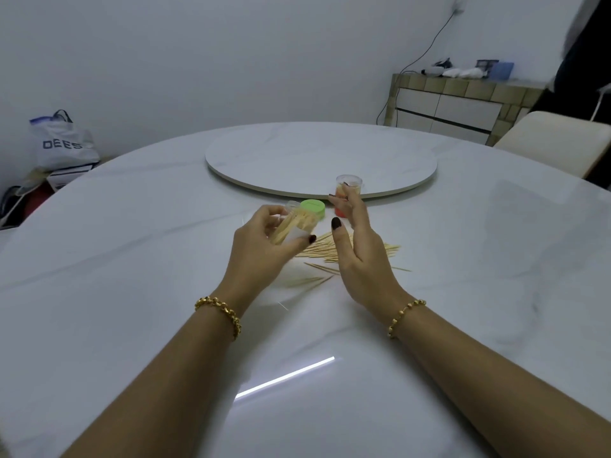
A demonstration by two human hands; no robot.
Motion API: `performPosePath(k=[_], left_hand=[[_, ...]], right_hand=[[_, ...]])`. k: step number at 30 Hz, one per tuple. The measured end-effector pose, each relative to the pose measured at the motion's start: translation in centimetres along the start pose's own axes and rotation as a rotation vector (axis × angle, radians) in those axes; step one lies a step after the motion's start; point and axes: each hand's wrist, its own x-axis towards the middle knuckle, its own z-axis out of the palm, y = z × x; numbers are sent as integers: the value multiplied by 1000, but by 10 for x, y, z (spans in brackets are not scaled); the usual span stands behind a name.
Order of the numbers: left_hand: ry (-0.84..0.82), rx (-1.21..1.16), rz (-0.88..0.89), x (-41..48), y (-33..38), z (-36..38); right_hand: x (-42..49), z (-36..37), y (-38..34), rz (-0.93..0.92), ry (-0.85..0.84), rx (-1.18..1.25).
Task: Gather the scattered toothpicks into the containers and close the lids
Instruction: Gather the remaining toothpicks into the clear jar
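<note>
My left hand [261, 246] grips a clear toothpick container [291, 226], tilted and lifted off the table, with toothpicks inside it. A green lid [312, 208] stands on the table just behind it. My right hand [358, 246] hovers above the pile with fingers straight and holds nothing. Scattered toothpicks [325, 251] lie on the white table [132, 259] under and between my hands. A second clear container with a red base [347, 193] stands upright beyond my right fingertips, partly hidden by them.
A round turntable [320, 160] sits raised at the table's middle, just behind the containers. A cream chair [555, 143] stands at the right edge. A sideboard [463, 104] and a bag [62, 143] are off the table.
</note>
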Motion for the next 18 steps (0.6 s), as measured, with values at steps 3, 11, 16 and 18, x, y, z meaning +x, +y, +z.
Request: performPosePath(k=[3, 11, 16, 18], left_hand=[[28, -2, -7, 3, -1, -3], [-27, 4, -31, 1, -4, -1], [-73, 5, -27, -1, -3, 0], [-75, 10, -22, -2, -2, 0]], right_hand=[[-3, 1, 1, -26, -32, -54], [-8, 6, -2, -205, -96, -156], [-6, 5, 2, -215, -111, -235], [-4, 4, 5, -196, -107, -268]])
